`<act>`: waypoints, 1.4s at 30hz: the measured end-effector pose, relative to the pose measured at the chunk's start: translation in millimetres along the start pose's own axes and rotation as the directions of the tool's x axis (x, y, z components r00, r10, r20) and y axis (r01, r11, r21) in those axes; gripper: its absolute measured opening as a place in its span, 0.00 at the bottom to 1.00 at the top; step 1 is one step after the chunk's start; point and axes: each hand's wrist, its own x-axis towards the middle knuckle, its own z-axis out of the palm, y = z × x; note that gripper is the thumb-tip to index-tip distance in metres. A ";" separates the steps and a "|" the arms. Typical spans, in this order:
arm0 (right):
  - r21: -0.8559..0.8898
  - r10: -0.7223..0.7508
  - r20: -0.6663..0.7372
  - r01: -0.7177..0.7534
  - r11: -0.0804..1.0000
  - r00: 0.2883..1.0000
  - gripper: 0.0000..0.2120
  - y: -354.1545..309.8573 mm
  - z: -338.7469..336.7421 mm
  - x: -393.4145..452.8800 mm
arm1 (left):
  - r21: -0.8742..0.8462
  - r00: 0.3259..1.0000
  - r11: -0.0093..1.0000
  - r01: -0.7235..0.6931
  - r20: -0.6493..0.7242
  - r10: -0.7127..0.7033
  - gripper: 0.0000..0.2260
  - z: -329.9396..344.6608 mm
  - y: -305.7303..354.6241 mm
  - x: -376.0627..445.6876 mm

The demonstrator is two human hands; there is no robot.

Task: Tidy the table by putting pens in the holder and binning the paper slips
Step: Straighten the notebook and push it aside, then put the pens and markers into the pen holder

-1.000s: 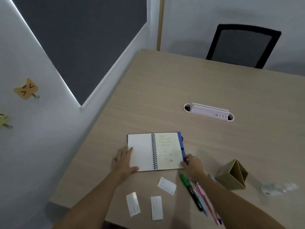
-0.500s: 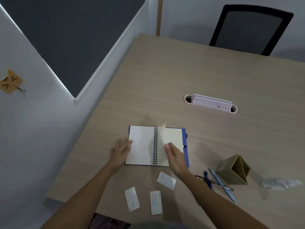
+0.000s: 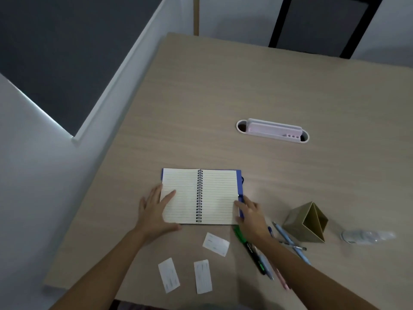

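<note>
This looks like an office or small meeting room: a broad, pale wood-grain table (image 3: 245, 90) fills the scene, with an oval white cable port (image 3: 272, 130) set into its top toward the far right and a black mesh-backed office chair (image 3: 321, 23) pushed up at the far edge. Plain white walls enclose it, with a large dark panel (image 3: 55, 45) on the left wall. Desk stationery lies at the near side: an open spiral notebook (image 3: 201, 195), pens (image 3: 288, 240), a tan triangular pen holder (image 3: 307, 222) and small paper slips (image 3: 215, 243).
</note>
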 end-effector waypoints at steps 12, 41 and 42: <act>-0.220 0.078 0.051 -0.065 0.973 0.996 0.27 16.7 -56.0 107.0 | 0.061 0.996 0.994 0.091 0.010 -0.092 0.55 -37.3 47.5 126.4; 0.044 -0.181 0.030 0.179 0.983 0.983 0.12 116.2 -78.7 -136.1 | -0.114 0.933 0.944 0.309 0.229 -0.278 0.11 96.0 230.1 -2.7; 0.014 -0.178 0.043 0.178 0.984 0.983 0.14 119.2 -65.6 -130.1 | -0.162 0.924 0.923 0.348 0.223 -0.309 0.10 94.0 231.8 -4.2</act>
